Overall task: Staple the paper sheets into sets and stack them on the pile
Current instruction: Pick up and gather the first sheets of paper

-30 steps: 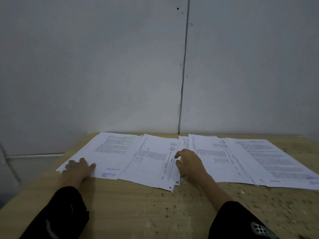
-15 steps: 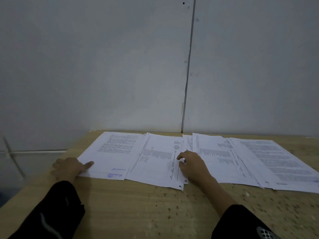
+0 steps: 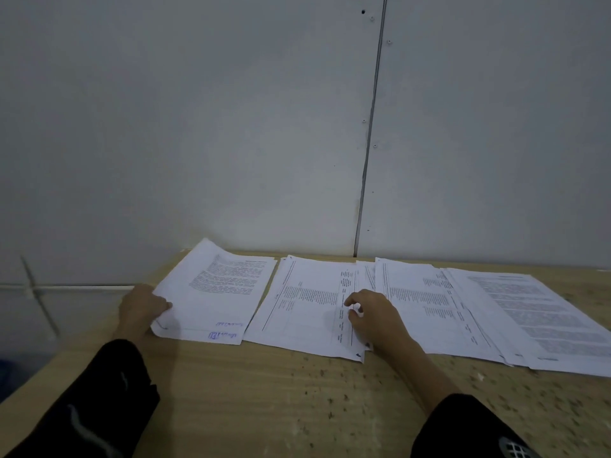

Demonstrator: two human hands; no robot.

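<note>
Several piles of printed white sheets lie side by side on a wooden table (image 3: pixel 264 401). My left hand (image 3: pixel 140 309) grips the left edge of the leftmost pile (image 3: pixel 218 292) and lifts that edge, thumb on top. The sheet there has a blue stamp near its front edge. My right hand (image 3: pixel 370 315) rests with bent fingers on the right edge of the second pile (image 3: pixel 304 305). Further right lie a third pile (image 3: pixel 420 302) and a fourth pile (image 3: pixel 535 309). No stapler is in view.
A grey panelled wall (image 3: pixel 231 127) with a vertical seam stands right behind the table. The table's left edge runs diagonally at the lower left. Dark specks cover the table's front right part.
My left hand slid from on top of the leftmost pile to its left edge and raised that edge. My right hand stayed on the second pile. The view tilted slightly.
</note>
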